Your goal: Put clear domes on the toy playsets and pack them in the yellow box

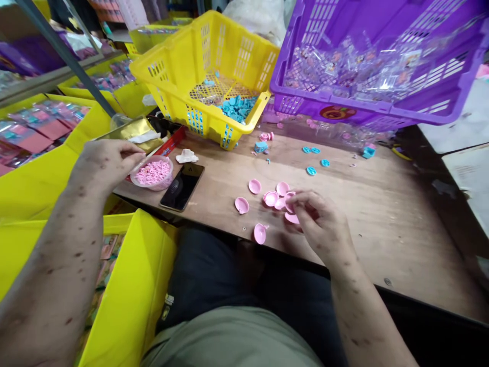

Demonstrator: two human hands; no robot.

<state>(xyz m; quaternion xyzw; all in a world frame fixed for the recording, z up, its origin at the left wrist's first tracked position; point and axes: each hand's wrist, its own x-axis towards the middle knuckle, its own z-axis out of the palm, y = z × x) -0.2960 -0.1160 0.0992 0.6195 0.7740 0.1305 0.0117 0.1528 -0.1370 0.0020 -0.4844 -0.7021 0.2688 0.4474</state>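
My right hand (pixel 321 219) pinches a small pink round plastic cup (pixel 289 202) over a loose cluster of similar pieces on the table. Among these are a pink dish (pixel 271 199) beside the fingers and another pink cup (pixel 260 233) close to the table's front edge. At the left, my left hand (pixel 107 165) hangs beside a clear round tub (pixel 153 176) of tiny pink pieces. Its thumb and fingertips come together above the tub's rim, in front of a gold packet (pixel 132 131); anything between them is too small to make out.
A black phone (pixel 183 187) lies by the tub, with crumpled tissue (pixel 187 156) behind it. A yellow basket (pixel 175 97) holding blue pieces and a purple crate (pixel 367 109) of clear bags stand at the back. Several blue discs (pixel 311 171) lie on the wooden table (pixel 401 224). Yellow boxes (pixel 126 285) flank my left.
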